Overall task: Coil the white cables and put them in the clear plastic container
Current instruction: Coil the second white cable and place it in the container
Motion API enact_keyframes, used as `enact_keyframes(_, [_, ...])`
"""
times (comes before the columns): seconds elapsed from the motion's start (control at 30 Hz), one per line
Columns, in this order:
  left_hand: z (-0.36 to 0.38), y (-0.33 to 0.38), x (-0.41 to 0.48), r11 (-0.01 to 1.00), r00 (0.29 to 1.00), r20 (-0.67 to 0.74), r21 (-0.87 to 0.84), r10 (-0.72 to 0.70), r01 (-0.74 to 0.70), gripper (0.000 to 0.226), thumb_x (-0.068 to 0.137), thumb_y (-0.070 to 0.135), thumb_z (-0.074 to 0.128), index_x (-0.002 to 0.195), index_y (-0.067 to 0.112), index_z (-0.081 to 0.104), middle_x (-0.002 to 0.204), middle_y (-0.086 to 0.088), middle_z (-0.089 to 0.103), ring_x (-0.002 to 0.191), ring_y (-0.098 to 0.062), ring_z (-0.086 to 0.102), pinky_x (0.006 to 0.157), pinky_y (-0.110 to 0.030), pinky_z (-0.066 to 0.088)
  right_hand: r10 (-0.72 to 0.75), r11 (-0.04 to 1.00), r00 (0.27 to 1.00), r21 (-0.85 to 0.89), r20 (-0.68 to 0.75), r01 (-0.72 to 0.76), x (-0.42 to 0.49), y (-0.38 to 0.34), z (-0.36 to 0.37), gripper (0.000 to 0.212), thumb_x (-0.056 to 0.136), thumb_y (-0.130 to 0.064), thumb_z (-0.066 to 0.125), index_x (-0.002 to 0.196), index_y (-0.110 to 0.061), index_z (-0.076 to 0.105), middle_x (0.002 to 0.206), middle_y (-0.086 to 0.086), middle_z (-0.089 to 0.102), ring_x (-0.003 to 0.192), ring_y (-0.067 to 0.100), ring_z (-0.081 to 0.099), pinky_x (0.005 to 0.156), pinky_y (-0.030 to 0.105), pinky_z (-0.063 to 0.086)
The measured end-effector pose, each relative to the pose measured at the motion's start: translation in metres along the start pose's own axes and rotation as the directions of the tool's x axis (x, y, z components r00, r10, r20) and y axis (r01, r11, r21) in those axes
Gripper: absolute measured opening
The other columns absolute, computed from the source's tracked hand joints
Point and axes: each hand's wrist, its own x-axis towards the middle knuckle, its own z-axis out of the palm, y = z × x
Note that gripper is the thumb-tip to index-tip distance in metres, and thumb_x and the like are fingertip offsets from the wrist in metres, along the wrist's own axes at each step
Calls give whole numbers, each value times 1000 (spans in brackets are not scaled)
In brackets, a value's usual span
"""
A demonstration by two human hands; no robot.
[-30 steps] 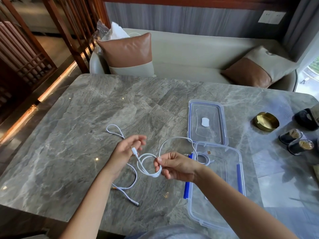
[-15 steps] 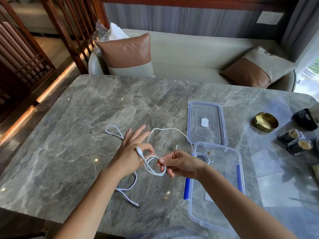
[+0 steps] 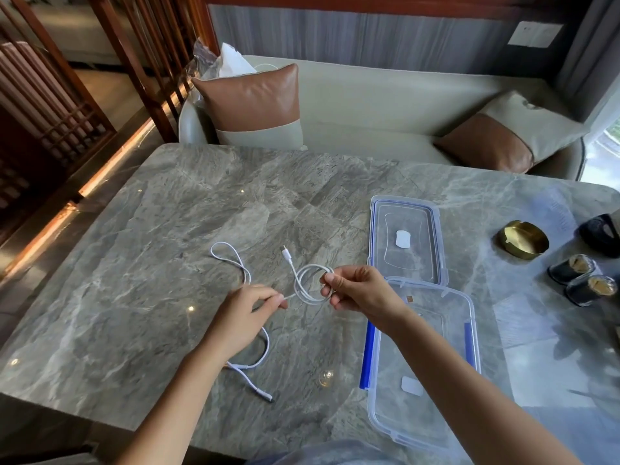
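Beside open container (image 3: 471, 330): lid (image 3: 406, 239), loose cable (image 3: 241, 266); both hands' grip pinching coiled cable (image 3: 312, 283).

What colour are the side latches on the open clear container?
Blue latches on the clear plastic container, seen in the head view.

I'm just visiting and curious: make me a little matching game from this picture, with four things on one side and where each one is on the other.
Things:
1. coiled cable
2. loose cable
3. lid
4. gold dish

Places:
A. far right of the table, beside dark jars
B. held between both hands
C. flat on the table just beyond the open container
D. sprawled on the table, under the left hand

Pairs: 1-B, 2-D, 3-C, 4-A
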Motion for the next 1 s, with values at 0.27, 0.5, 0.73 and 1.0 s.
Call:
enact_keyframes(0.27, [43,21,-3,375,871,191,-846,-452,380,26,97,16,39,76,11,54,54,4,49,39,-4,35,39,-14,24,-23,996,995,81,-99,31,-1,13,12,19,90,-18,59,78,-5,65,54,-5,66,47,2,59,52,15,53])
enact_keyframes(0.5, [51,31,3,70,836,172,-967,-522,243,17,93,16,47,82,11,58,58,5,62,44,-4,49,38,-16,36,10,970,991,241,-132,22,-3,21,14,14,90,-17,59,80,-9,66,64,-2,68,48,5,58,51,16,52])
enact_keyframes(0.73, [55,29,-6,-103,822,404,-912,-401,398,26,79,26,58,94,6,66,74,-3,62,57,-6,60,49,-16,52,34,962,992,274,-122,0,-3,22,17,15,89,-17,59,80,-9,68,64,-1,68,48,5,57,52,16,52])
enact_keyframes(1.0, [58,28,2,-299,874,394,-903,-285,309,25,77,24,58,97,16,71,79,1,68,59,-4,57,49,-14,47,48,976,993,216,-111,-23,-5,17,19,20,92,-17,57,77,-6,65,52,-5,64,44,3,55,49,14,51])
